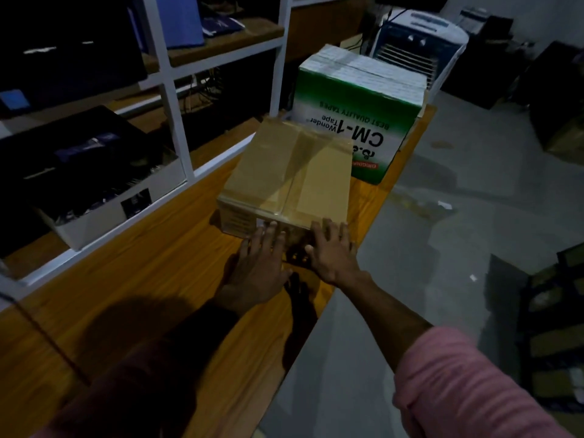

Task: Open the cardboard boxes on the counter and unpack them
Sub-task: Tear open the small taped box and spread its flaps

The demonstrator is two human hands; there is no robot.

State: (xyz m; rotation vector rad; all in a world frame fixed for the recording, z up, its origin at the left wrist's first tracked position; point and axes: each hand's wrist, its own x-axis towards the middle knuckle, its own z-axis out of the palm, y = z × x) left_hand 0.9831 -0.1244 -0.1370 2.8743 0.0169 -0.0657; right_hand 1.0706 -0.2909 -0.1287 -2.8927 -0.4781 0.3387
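Observation:
A plain brown cardboard box, sealed along its top seam with clear tape, sits on the orange wooden counter. Behind it stands a taller green and white box printed "CM-1 Wonder Tape", also taped shut. My left hand lies flat against the brown box's near face, fingers spread. My right hand rests beside it on the same face, fingertips reaching the top edge near the tape end. Neither hand holds anything.
A white-framed shelf unit runs along the counter's left side, with a white bin of dark items on it. The counter's right edge drops to a grey floor. An air cooler stands beyond the boxes.

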